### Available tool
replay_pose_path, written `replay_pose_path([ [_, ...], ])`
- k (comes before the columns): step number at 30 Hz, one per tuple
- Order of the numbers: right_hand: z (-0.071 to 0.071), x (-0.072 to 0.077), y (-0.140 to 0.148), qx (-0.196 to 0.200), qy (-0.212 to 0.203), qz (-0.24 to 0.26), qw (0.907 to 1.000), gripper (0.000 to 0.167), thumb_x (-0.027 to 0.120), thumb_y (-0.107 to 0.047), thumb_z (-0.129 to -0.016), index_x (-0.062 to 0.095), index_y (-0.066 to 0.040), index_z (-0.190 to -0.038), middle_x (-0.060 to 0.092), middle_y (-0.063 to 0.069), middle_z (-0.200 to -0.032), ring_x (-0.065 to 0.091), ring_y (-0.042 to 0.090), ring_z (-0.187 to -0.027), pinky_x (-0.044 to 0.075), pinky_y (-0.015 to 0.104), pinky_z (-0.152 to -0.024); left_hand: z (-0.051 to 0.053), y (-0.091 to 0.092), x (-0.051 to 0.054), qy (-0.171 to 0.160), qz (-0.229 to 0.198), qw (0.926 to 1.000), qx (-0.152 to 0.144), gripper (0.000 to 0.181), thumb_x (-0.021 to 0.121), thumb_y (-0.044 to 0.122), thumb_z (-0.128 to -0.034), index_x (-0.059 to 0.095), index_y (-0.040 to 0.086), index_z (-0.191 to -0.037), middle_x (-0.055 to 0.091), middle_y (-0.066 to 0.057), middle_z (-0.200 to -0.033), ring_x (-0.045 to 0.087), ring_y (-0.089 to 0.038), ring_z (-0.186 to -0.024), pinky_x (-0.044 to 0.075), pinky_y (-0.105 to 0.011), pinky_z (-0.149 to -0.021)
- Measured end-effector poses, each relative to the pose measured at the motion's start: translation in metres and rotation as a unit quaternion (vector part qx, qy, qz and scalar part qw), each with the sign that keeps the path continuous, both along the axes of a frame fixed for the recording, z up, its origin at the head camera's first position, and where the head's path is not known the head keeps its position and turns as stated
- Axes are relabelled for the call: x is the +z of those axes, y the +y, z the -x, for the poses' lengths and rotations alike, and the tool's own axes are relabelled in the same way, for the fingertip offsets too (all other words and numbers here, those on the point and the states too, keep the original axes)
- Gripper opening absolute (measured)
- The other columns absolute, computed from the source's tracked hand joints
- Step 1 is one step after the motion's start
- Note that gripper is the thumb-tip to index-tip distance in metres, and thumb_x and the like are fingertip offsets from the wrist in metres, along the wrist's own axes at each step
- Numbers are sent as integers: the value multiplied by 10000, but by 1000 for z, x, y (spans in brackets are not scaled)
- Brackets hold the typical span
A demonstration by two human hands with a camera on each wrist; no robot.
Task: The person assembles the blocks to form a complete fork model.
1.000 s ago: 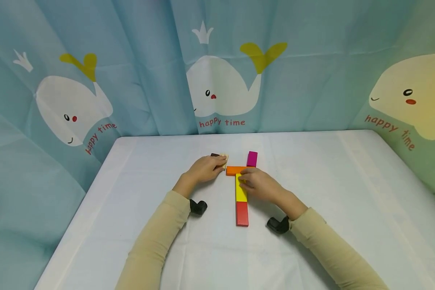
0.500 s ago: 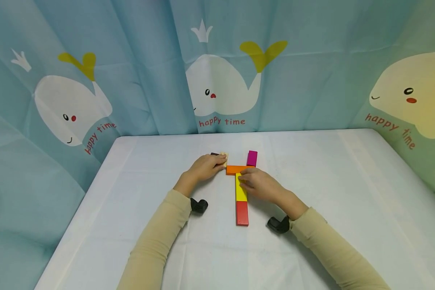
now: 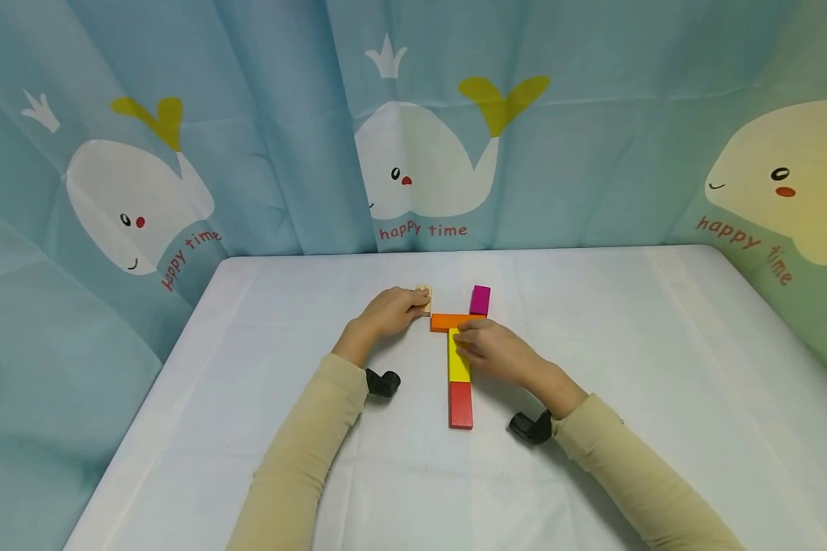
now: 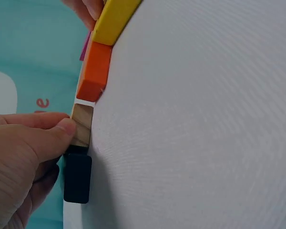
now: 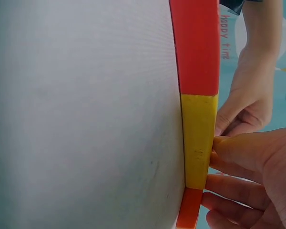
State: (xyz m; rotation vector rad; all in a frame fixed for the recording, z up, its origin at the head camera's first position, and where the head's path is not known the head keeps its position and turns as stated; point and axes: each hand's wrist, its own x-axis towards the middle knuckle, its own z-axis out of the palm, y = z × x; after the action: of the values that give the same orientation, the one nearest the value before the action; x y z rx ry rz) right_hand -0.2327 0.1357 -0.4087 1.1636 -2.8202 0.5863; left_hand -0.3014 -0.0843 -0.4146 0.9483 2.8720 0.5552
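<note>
My left hand pinches a pale wooden block between thumb and fingers, just left of the orange block. A small gap parts the two in the left wrist view. A black block lies at the wooden one's other end, close to my curled lower fingers; in the head view the hand hides it. With nearly straight fingers, my right hand touches the side of the yellow block and the orange one. The red block abuts the yellow one's near end. A magenta block stands behind the orange block's right end.
The blocks lie on a white-covered table. Behind it hangs a blue curtain with whale prints. Black wrist devices jut from both sleeves just above the table.
My left hand has shifted slightly away and to the right. The wooden block has turned or slid a little, and the dark block has gone out of sight behind the hand. My right hand stays put.
</note>
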Motion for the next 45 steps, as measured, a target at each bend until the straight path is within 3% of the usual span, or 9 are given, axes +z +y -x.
replay_pose_path([
  [7,0,0,0,-25,20,-57,10000,218,665,-83,-835,683,46,-1010,628,170,-1042,582,291,-982,479,404,-856,3,3,0,-172,-27,9996,236,355,552,178,-930,556,117,-1279,457,26,-1347,435,-193,-1228,319,-316,-1025],
  [14,-1,3,1,-31,27,-59,10000,229,672,-87,-831,682,50,-1014,623,177,-1044,584,295,-969,482,406,-851,3,3,3,-138,-113,9998,90,354,549,157,-931,549,102,-1280,459,-9,-1343,455,-217,-1210,336,-328,-1013],
  [22,-1,5,0,-168,-60,-118,9998,237,678,-108,-831,685,39,-1016,623,170,-1058,577,296,-992,470,411,-870,8,6,7,-71,190,9997,-128,327,517,144,-946,576,118,-1267,464,-20,-1345,511,-228,-1148,372,-330,-983],
  [32,0,2,0,-5,10,7,10000,224,669,-62,-827,678,58,-1016,626,183,-1054,572,306,-1010,475,412,-861,8,14,9,-222,264,9994,26,336,520,140,-945,566,118,-1276,472,-22,-1338,483,-227,-1181,343,-327,-1008],
  [40,0,2,-1,-3,40,-61,10000,209,660,-67,-835,685,48,-1007,633,172,-1039,582,296,-995,478,410,-857,9,22,11,-105,339,9994,45,294,518,141,-948,614,116,-1224,577,-35,-1231,548,-225,-1089,381,-329,-973],
  [45,0,1,-1,31,18,-19,10000,199,656,-53,-833,683,53,-1000,632,177,-1039,574,306,-1007,471,417,-865,8,27,12,-127,416,9991,10,306,509,138,-952,597,113,-1244,544,-34,-1272,540,-229,-1104,374,-334,-982],
])
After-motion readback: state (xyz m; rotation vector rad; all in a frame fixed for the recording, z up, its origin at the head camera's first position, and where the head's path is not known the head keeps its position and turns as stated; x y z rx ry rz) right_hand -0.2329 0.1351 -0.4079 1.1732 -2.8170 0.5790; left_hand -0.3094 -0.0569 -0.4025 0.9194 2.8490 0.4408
